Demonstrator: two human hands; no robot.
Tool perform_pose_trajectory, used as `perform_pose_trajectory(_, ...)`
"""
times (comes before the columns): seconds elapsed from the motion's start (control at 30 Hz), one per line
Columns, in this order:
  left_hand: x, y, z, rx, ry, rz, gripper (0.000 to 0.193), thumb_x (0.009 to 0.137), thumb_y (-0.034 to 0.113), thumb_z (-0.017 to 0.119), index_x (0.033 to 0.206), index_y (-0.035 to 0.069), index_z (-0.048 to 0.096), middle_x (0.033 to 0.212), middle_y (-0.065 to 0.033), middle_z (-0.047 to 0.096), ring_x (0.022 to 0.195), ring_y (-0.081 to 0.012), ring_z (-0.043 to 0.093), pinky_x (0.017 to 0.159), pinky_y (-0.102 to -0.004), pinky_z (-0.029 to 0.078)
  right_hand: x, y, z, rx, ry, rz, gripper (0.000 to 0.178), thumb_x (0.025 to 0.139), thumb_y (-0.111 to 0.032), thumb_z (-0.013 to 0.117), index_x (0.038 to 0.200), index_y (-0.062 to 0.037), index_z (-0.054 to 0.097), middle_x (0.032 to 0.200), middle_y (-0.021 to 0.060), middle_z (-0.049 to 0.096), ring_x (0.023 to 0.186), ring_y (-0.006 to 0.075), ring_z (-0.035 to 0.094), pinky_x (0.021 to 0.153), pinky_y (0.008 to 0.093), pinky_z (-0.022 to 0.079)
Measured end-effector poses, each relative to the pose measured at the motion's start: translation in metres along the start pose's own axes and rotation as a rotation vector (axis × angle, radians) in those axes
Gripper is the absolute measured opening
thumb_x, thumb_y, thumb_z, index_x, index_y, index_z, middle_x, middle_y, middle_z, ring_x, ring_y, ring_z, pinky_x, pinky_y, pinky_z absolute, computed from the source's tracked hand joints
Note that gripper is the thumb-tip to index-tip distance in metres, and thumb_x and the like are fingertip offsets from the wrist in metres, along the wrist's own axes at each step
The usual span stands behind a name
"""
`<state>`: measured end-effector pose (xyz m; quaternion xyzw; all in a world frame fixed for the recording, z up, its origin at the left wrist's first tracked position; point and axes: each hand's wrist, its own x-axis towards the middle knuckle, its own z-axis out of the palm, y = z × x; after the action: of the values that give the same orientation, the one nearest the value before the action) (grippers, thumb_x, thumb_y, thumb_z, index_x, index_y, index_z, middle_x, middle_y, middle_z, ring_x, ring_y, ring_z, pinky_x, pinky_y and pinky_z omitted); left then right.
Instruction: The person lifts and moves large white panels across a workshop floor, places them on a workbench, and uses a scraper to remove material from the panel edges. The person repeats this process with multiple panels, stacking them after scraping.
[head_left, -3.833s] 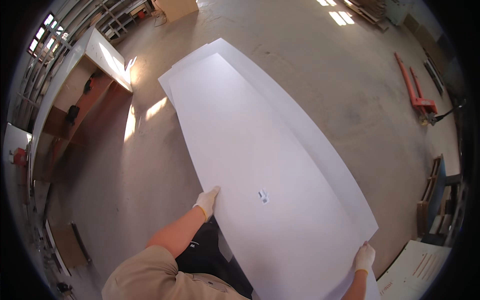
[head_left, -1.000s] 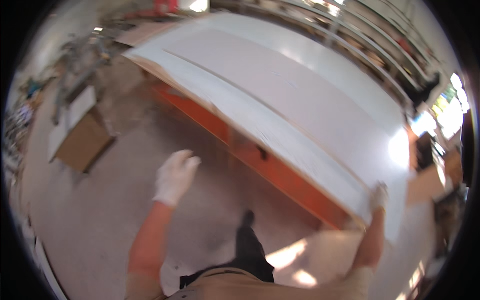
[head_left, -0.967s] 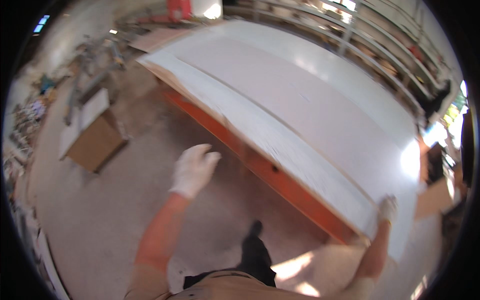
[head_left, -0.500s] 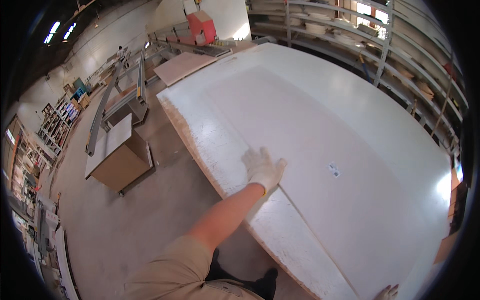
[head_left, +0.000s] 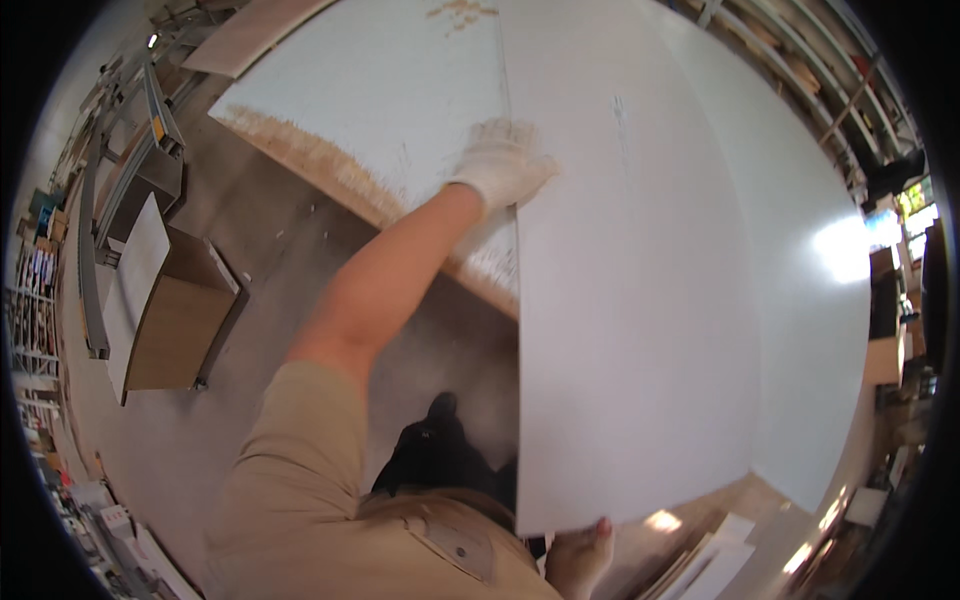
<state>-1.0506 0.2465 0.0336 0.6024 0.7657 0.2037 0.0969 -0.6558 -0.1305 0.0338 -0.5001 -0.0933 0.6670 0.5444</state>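
Note:
A long pale grey-white panel [head_left: 630, 300] lies on a scuffed white tabletop [head_left: 400, 90] and juts past its near edge. Over the panel's left edge, my left hand [head_left: 500, 165] rests in a white glove, fingers stretched out and smeared by motion, thumb apart on the panel. Down at the panel's near end, my right hand [head_left: 580, 562] grips the edge. Its bare thumb tip lies against the rim, while the other fingers are hidden beneath.
Worn brown edging [head_left: 310, 155] runs along the tabletop's left side. On the floor to the left stands a box-like cabinet [head_left: 165, 310] beside long metal rails [head_left: 85, 270]. Shelving [head_left: 820, 70] fills the far right. White offcuts [head_left: 710, 555] lie near my right hand.
The panel has swung and come toward me, its near end now past the tabletop edge. My view has turned rightward and down. My right hand shows more fully, at the panel's end.

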Motion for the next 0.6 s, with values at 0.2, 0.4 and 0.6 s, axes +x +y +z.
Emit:
perform_pose_trajectory(0.2,-0.273,-0.016,-0.082,-0.477,0.010,-0.257,0.079,0.088,0.038,0.073,0.152,0.000,0.046,0.152,-0.0234,0.051,0.138,-0.0391,0.048,0.116,-0.0474,0.041,0.010,0.046,0.085,-0.231,-0.327,0.290,0.064,0.101,-0.033,0.067,0.149,0.0040,0.046,0.141,0.0205,0.060,0.129,0.0364,0.061,0.111,0.0514,0.050)
perform_pose_trajectory(0.4,-0.331,-0.157,-0.109,-0.973,-0.057,-0.357,0.037,0.097,0.030,0.075,0.103,-0.006,0.072,0.096,-0.0049,0.073,0.082,-0.0106,0.066,0.070,-0.0287,0.054,0.006,0.165,0.203,-0.954,-0.926,0.546,0.052,0.104,-0.013,0.057,0.151,0.0050,0.045,0.133,0.0151,0.069,0.122,0.0238,0.066,0.109,0.0341,0.048)
perform_pose_trajectory(0.6,-0.249,-0.364,-0.198,0.295,0.056,-0.393,0.069,0.108,0.054,0.040,0.128,-0.007,0.065,0.116,-0.0280,0.074,0.110,-0.0410,0.071,0.097,-0.0482,0.051,0.035,0.251,0.163,-1.089,-1.103,0.331,0.040,0.097,-0.020,0.057,0.132,-0.0019,0.061,0.116,0.0101,0.073,0.103,0.0247,0.070,0.095,0.0361,0.054)
